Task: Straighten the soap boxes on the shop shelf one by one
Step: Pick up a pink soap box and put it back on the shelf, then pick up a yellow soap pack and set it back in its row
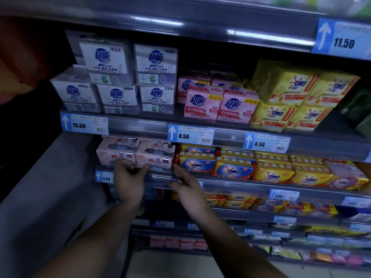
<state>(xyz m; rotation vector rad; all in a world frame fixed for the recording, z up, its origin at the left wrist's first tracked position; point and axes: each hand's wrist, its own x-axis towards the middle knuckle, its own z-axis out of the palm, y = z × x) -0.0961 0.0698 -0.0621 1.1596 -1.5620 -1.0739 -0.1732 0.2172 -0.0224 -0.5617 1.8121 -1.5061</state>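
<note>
Just left of the left grip [129, 175], a blue price tag [104, 177] sits on the rail of the shelf [241, 185]. That grip is narrow, its fingers and thumb curled on the bottom front edge of the two pink soap boxes [156, 155], right where they meet. The boxes stand side by side just above it at the shelf's front lip, with more pink ones stacked on top. To their right the right grip [185, 180] is wide, its fingers straight and the tips close by the right-hand box's lower corner, with orange OMO packs [200, 163] just beyond it.
</note>
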